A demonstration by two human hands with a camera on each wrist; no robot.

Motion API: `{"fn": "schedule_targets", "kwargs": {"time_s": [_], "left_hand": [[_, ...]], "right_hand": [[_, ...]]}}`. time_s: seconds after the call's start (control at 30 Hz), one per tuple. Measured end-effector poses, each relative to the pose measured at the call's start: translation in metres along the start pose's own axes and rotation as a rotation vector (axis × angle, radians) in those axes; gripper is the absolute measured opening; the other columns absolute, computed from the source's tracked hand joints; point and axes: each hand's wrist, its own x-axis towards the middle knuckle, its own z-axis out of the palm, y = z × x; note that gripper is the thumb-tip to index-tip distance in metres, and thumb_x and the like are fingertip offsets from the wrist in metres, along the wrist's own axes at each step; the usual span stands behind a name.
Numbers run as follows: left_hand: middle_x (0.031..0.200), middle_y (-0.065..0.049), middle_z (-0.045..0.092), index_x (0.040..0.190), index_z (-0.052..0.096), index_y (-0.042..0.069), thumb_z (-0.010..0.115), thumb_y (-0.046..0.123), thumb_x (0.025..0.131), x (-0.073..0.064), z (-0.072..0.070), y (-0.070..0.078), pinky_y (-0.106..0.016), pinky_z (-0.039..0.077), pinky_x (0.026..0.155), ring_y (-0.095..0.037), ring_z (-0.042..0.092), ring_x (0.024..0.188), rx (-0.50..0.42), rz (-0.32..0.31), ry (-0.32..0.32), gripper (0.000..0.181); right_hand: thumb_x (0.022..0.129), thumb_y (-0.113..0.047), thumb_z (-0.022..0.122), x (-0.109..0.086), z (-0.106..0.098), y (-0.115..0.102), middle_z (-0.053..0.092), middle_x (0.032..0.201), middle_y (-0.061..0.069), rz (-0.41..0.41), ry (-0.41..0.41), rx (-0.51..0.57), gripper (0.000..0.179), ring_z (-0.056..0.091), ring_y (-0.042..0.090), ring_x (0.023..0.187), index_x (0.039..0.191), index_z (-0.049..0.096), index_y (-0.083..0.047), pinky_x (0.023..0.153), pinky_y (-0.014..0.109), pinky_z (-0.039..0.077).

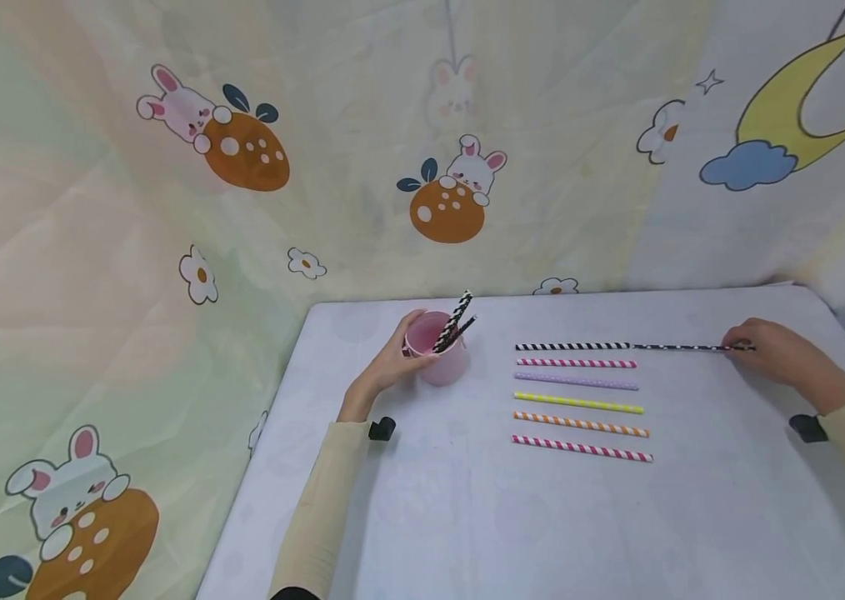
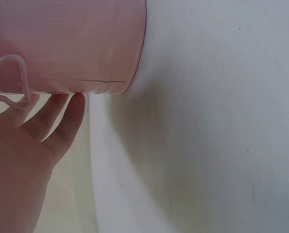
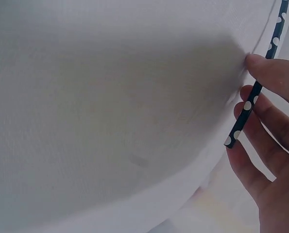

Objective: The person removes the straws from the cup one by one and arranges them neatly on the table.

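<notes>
Near the far left of the table, my left hand [image 1: 392, 364] holds a pink cup [image 1: 447, 368], thumb in front and fingers round the far side. The left wrist view shows the cup's looped handle [image 2: 24, 80] by the fingers. Two black-and-white straws [image 1: 452, 323], one thicker, lean inside the cup. At the right, my right hand [image 1: 777, 354] pinches a black straw with white dots [image 1: 681, 347] near its right end. Its left end reaches a black-and-white striped straw [image 1: 572, 346] at the top of the row. In the right wrist view the dotted straw [image 3: 247, 105] passes between thumb and fingers.
Below the striped straw lie a pink striped straw [image 1: 576, 363], a lilac dotted one [image 1: 576, 381], a yellow one [image 1: 578, 402], an orange striped one [image 1: 580, 424] and a red striped one [image 1: 582, 448]. A cartoon-printed cloth [image 1: 362, 150] hangs behind the white table [image 1: 542, 533].
</notes>
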Motion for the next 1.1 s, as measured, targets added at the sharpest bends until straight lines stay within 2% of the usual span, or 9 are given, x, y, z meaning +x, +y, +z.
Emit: {"fn": "schedule_targets", "kwargs": {"time_s": [0.5,0.8,0.9,1.1], "left_hand": [[0.154,0.002,0.038,0.153,0.025,0.044,0.081,0.038,0.085,0.001,0.000,0.001,-0.053,0.035,0.116,-0.023,0.039,0.142,-0.010,-0.018,-0.004,0.089],[0.152,0.004,0.040,0.151,0.025,0.049,0.082,0.043,0.082,0.000,0.001,0.003,-0.054,0.037,0.115,-0.023,0.040,0.141,-0.002,-0.018,0.011,0.090],[0.153,0.005,0.040,0.150,0.025,0.051,0.083,0.047,0.080,0.000,0.001,0.004,-0.054,0.037,0.115,-0.023,0.040,0.141,0.002,-0.035,0.014,0.091],[0.153,0.004,0.040,0.151,0.025,0.049,0.082,0.046,0.081,0.000,0.001,0.004,-0.053,0.037,0.115,-0.023,0.039,0.142,-0.001,-0.039,0.011,0.091]], "right_hand": [[0.087,0.001,0.067,0.002,-0.002,-0.006,0.063,0.099,0.026,0.037,-0.018,-0.030,0.017,0.059,0.044,0.096,0.103,0.067,0.008,0.087,0.062,0.047],[0.087,0.000,0.068,0.001,-0.002,-0.006,0.063,0.097,0.024,0.044,-0.016,-0.027,0.017,0.059,0.041,0.093,0.102,0.067,0.008,0.085,0.060,0.048],[0.090,-0.004,0.068,0.001,-0.003,-0.008,0.062,0.102,0.028,0.059,-0.015,-0.016,0.023,0.058,0.042,0.096,0.107,0.064,0.011,0.087,0.062,0.047],[0.092,-0.020,0.072,0.001,-0.010,-0.015,0.053,0.121,0.036,0.120,-0.023,0.018,0.046,0.049,0.051,0.109,0.121,0.057,0.011,0.096,0.069,0.041]]}}
